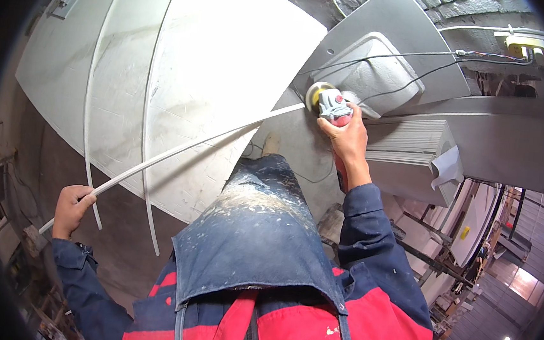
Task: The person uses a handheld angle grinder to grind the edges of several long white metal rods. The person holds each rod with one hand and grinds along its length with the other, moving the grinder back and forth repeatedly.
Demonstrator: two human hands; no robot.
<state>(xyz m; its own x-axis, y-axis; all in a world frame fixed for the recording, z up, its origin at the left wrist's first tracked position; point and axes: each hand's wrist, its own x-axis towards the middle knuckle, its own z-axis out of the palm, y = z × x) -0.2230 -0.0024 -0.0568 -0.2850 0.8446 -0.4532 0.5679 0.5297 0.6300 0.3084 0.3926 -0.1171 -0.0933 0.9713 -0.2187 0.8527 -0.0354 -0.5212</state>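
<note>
My right hand [350, 140] grips a small angle grinder [332, 104] with a grey and red body and a yellowish disc. The disc meets the far end of a long thin white strip [191, 146]. This strip runs diagonally down to the left, where my left hand [72, 207] is closed around its near end. Both arms wear dark blue sleeves with red panels. A stained blue apron [257, 233] covers my front.
Large white curved panels [184, 67] lie under the strip, with two more thin white strips [148, 160] resting on them. A grey moulded panel [383, 57] and stacked sheets [408, 142] sit to the right. Cables [421, 60] lead to a socket strip [525, 44] by the stone wall.
</note>
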